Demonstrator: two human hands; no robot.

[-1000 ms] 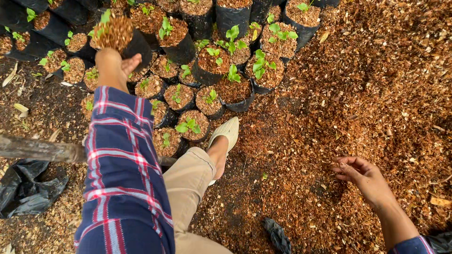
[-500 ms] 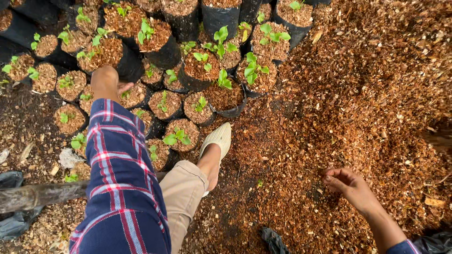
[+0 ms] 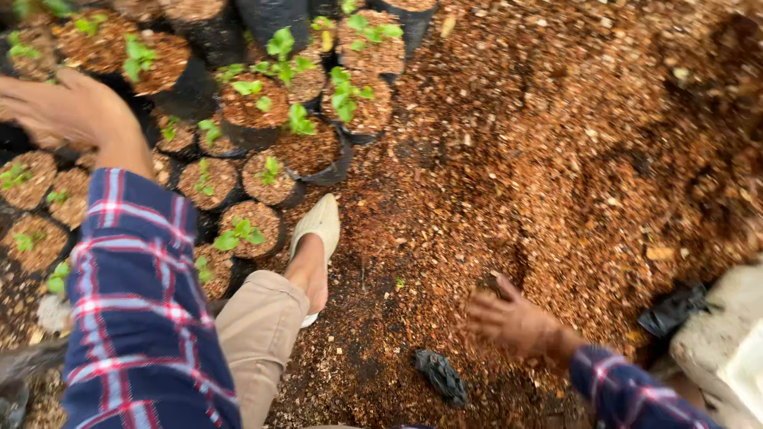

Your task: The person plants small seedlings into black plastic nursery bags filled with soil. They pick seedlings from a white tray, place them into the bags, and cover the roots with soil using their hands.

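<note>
Seedling bags (image 3: 242, 107) are lying just below the open, empty left hand (image 3: 67, 107), while the right hand (image 3: 509, 318), loosely open and empty, is hovering well apart over mulch (image 3: 572, 159).

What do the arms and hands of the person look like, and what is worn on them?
Both arms wear long sleeves of a dark blue checked shirt with red and white stripes: the left sleeve fills the lower left, the right sleeve ends in a cuff at the wrist. The left hand and right hand are bare, without gloves.
</note>
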